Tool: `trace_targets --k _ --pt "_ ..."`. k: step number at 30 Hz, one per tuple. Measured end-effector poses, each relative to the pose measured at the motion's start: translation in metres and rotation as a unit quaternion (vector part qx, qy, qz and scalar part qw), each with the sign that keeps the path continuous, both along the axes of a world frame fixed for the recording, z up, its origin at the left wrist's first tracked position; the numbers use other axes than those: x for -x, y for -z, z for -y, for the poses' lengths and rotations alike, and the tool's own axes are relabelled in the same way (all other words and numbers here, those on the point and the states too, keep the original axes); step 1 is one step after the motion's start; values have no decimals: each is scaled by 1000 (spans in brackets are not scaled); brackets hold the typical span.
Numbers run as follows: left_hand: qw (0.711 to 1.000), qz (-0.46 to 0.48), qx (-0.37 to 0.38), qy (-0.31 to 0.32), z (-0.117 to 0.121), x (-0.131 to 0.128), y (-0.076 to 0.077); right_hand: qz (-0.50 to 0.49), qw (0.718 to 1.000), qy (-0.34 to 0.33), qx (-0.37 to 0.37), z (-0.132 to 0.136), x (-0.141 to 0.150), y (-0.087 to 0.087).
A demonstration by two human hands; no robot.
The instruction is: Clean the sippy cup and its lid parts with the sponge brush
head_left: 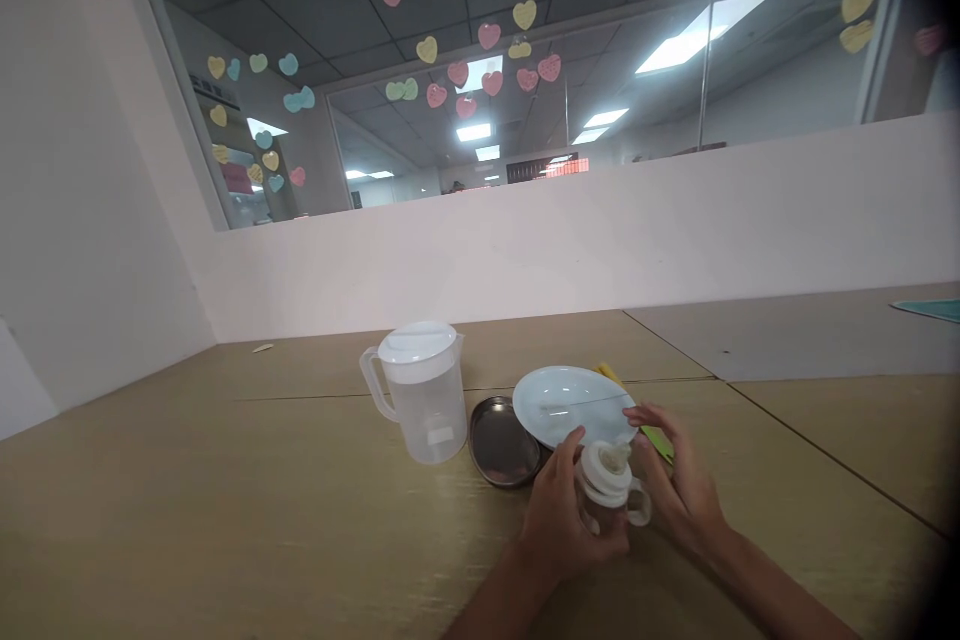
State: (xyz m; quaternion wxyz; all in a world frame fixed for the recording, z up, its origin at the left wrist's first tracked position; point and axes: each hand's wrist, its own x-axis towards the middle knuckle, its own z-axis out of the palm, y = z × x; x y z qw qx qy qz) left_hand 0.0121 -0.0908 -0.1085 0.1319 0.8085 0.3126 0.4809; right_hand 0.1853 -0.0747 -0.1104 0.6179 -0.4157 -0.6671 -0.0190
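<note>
In the head view, my left hand (562, 520) is closed around a small clear lidded cup (606, 485) with a white screw-on lid, a translucent nub on top and a side handle. My right hand (682, 485) is beside the cup's handle, fingers curved and apart. Its fingertips are close to the rim of a white oval plate (555, 378); whether they touch it I cannot tell. The plate lies just behind the cup and overlaps a dark metal dish (501, 445). My left thumb and palm hide the lower part of the cup.
A translucent lidded pitcher (431, 410) stands left of the metal dish. Yellow and green strips (658, 443) stick out behind the plate. The wooden table (225, 500) meets a white wall below a window with heart-shaped notes. A teal item (930, 308) lies far right.
</note>
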Motion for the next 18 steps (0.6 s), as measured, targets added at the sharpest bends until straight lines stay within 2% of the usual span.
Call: trace_targets --k 6,13,18 --pt "1000 -9 -23 10 -3 1 4 109 991 -65 -45 11 6 -4" --pt "1000 -15 -25 11 -4 3 4 190 978 -83 -34 13 7 -10" --pt "1000 -9 -14 14 -5 3 6 185 977 -51 -96 11 6 -2"
